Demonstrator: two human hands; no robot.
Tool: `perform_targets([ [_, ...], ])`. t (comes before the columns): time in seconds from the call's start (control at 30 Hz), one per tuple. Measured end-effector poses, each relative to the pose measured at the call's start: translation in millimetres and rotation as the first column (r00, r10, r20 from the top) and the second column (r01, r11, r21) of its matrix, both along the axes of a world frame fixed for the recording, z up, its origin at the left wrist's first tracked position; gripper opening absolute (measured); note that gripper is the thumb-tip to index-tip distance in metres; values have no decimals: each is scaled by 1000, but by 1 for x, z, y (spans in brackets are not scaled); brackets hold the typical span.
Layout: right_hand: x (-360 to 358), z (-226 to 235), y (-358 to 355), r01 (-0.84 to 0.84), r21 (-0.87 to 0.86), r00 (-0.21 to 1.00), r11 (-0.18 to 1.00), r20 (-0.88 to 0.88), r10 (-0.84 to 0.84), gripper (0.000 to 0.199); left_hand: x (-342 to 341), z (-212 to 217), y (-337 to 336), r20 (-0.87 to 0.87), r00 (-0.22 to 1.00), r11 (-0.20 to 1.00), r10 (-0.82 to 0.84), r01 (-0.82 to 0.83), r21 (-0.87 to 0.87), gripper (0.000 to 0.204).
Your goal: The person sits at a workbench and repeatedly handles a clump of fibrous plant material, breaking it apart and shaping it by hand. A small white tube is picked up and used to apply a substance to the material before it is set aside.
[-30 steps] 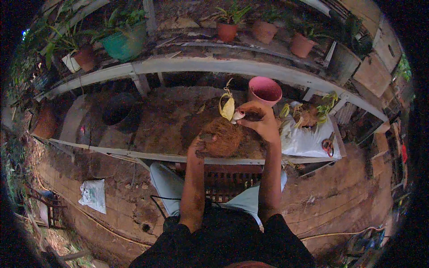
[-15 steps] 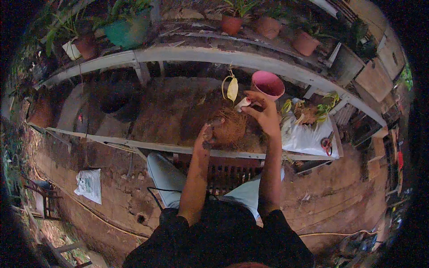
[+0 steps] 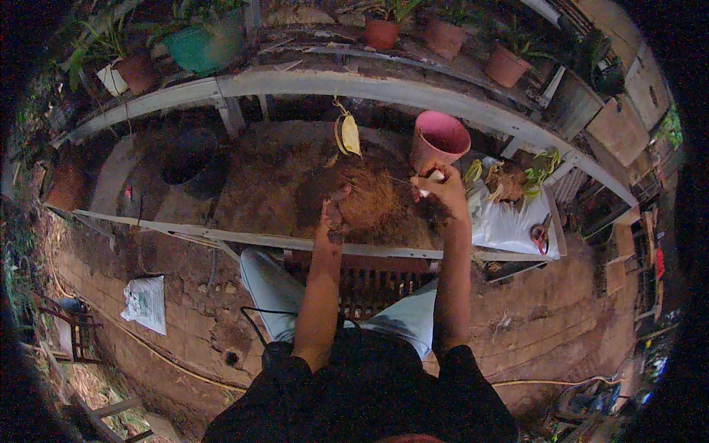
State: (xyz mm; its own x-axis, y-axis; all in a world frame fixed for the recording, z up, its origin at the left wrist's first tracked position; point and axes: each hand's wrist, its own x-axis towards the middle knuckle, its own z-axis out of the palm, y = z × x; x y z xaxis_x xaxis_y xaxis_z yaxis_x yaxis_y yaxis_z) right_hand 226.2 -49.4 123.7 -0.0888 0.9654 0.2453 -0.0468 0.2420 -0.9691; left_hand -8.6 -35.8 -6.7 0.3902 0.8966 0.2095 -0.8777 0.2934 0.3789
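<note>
My soil-smeared left hand (image 3: 334, 214) is closed around the left side of a shaggy brown fibre ball (image 3: 369, 199), held over the bench. Its fingertips are partly lost against the fibres. A stem with pale yellow leaves (image 3: 347, 136) sticks up from the ball, away from me. Just right of it, my right hand (image 3: 444, 190) grips a small white spool (image 3: 436, 177), mostly covered by the fingers. A thin thread (image 3: 402, 181) stretches from the ball to this hand. Close behind the right hand stands a pink pot (image 3: 428, 151).
A white sack (image 3: 506, 225) on the right carries another leafy, fibrous plant (image 3: 509, 181) and red-handled scissors (image 3: 541, 240). A dark pot (image 3: 190, 177) stands on the left of the bench (image 3: 251, 177). Potted plants line a raised shelf (image 3: 317, 81) at the back.
My right hand has drawn the spool away from the ball, to the right and slightly nearer me, with thread now showing between them. The ball and yellow leaves have tilted left.
</note>
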Motion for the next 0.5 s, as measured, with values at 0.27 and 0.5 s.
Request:
perform_targets([
  [0.27,-23,28,-8,-97,-152,901,984,406,152,21,-6,71,-35,-384,900,976,207,-219,12,53],
  [0.5,22,75,-15,-102,241,690,965,716,-106,14,8,-14,41,-211,965,954,153,-89,286,58],
])
